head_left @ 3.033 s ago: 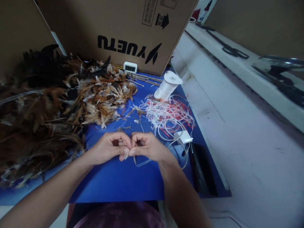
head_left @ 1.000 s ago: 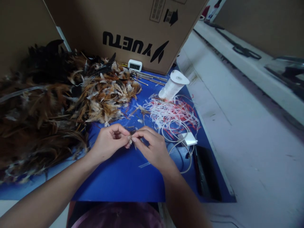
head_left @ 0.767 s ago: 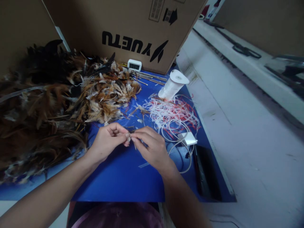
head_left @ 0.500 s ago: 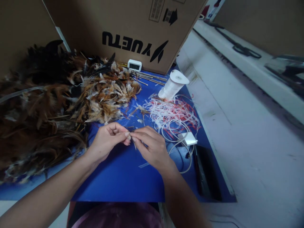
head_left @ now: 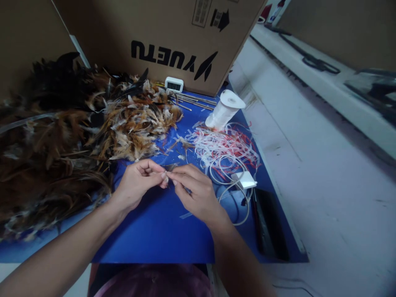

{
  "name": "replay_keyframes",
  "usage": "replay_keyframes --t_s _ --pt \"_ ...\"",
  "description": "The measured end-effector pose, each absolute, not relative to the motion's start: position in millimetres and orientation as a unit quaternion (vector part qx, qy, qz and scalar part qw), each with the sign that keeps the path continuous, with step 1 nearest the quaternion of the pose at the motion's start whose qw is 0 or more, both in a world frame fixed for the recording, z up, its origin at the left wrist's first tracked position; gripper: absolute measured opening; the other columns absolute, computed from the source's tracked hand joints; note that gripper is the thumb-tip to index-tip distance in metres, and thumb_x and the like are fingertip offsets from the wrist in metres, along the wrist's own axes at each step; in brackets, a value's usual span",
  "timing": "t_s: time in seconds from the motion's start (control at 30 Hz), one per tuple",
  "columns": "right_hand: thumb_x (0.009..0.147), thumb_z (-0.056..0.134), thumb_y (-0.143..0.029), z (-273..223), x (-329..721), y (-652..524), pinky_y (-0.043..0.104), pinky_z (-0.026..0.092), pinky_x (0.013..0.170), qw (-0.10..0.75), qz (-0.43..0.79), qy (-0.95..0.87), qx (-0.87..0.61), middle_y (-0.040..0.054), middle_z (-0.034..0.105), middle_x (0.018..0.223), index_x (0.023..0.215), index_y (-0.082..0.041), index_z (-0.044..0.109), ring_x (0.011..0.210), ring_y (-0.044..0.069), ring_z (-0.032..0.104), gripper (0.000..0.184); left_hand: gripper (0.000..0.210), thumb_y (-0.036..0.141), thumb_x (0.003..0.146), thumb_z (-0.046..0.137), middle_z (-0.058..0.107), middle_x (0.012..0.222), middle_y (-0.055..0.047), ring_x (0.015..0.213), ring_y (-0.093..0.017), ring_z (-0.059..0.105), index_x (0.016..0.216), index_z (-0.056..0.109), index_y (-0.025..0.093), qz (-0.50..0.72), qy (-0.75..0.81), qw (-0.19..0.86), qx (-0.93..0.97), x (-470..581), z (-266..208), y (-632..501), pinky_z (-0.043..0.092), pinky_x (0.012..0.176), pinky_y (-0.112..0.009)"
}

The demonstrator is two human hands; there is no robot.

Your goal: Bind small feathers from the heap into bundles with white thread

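Note:
Over the blue table cover [head_left: 148,239], my left hand [head_left: 139,180] pinches a small feather [head_left: 166,179] between thumb and fingers; its pale, fluffy end shows at the fingertips. My right hand [head_left: 194,187] meets it there, thumb and forefinger pinched together at the same spot. Whatever the right fingertips grip is too small to make out. A thin, dark feather tip [head_left: 171,167] shows just beyond the joined fingers. Brown and cream feathers [head_left: 136,128] lie heaped beyond my left hand, and a tangle of white and red plastic strips [head_left: 213,148] lies past my right.
A white spool [head_left: 225,109] leans behind the strips. Thin sticks [head_left: 194,99] and a small white digital display [head_left: 174,84] lie before a cardboard box [head_left: 173,24]. Right of my hand are a cable with a white adapter [head_left: 244,180] and a dark flat object [head_left: 272,225].
The right thumb and forefinger have shifted slightly at the pinch, and a dark feather tip now shows beyond the fingers. The left hand has barely moved.

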State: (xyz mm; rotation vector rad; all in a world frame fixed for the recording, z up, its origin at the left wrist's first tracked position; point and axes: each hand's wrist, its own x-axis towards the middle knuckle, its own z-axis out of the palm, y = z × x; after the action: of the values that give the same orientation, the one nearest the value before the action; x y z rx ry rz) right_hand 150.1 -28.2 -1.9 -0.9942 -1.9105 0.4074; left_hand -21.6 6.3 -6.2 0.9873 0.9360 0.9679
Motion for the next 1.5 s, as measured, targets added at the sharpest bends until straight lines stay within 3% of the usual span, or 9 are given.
replay_keyframes --t_s 0.23,0.37,0.57,0.77,1.1,1.5 --pt "0.087 0.05 -0.008 -2.7 146.5 -29.2 0.033 0.055 0.081 0.468 0.219 -0.745 -0.422 0.0047 0.067 0.097 0.108 -0.024 0.068 0.092 0.016 0.064 0.032 0.017 0.016 0.065 0.077 0.066 0.06 0.0 0.051 -0.01 0.06 0.068 0.06 0.014 0.448 0.433 0.641 0.449 -19.7 -5.8 6.9 0.05 0.055 -0.023" --pt "0.087 0.053 -0.009 -0.1 142.1 -29.8 0.028 0.054 0.076 0.485 0.261 -0.702 -0.451 0.0034 0.069 0.09 0.099 -0.021 0.069 0.083 0.014 0.066 0.024 0.016 0.014 0.064 0.076 0.068 0.065 0.0 0.051 -0.009 0.061 0.068 0.06 0.014 0.463 0.422 0.64 0.446 -20.1 -5.7 6.2 0.05 0.054 -0.023" --pt "0.084 0.059 -0.013 -2.2 137.6 -29.8 0.026 0.053 0.068 0.497 0.204 -0.691 -0.484 0.0007 0.069 0.076 0.085 -0.021 0.068 0.069 0.013 0.064 0.011 0.018 0.013 0.062 0.077 0.069 0.065 -0.001 0.05 -0.009 0.061 0.066 0.059 0.013 0.467 0.42 0.64 0.442 -17.6 -3.1 5.0 0.05 0.052 -0.022" --pt "0.086 0.056 -0.015 -4.7 135.6 -30.6 0.027 0.051 0.066 0.478 0.153 -0.701 -0.507 0.0001 0.064 0.07 0.077 -0.021 0.062 0.065 0.013 0.06 0.012 0.018 0.015 0.063 0.077 0.069 0.067 -0.001 0.051 -0.01 0.061 0.067 0.06 0.014 0.47 0.418 0.627 0.46 -16.2 -5.1 3.4 0.051 0.052 -0.022" --pt "0.085 0.051 -0.015 -8.0 134.1 -31.4 0.027 0.049 0.067 0.457 0.149 -0.7 -0.527 0.001 0.061 0.072 0.077 -0.022 0.056 0.068 0.014 0.058 0.011 0.006 0.019 0.071 0.071 0.073 0.078 -0.002 0.072 -0.015 0.068 0.072 0.066 0.018 0.462 0.466 0.425 0.623 -18.8 -11.3 -2.2 0.054 0.07 -0.025" --pt "0.081 0.055 -0.017 -4.3 127.4 -33.2 0.026 0.05 0.066 0.479 0.259 -0.634 -0.548 -0.0005 0.063 0.073 0.075 -0.021 0.059 0.065 0.013 0.058 0.008 0.004 0.018 0.073 0.07 0.073 0.081 -0.002 0.075 -0.015 0.069 0.074 0.066 0.019 0.46 0.472 0.351 0.665 -18.0 -11.2 -6.7 0.056 0.07 -0.024"
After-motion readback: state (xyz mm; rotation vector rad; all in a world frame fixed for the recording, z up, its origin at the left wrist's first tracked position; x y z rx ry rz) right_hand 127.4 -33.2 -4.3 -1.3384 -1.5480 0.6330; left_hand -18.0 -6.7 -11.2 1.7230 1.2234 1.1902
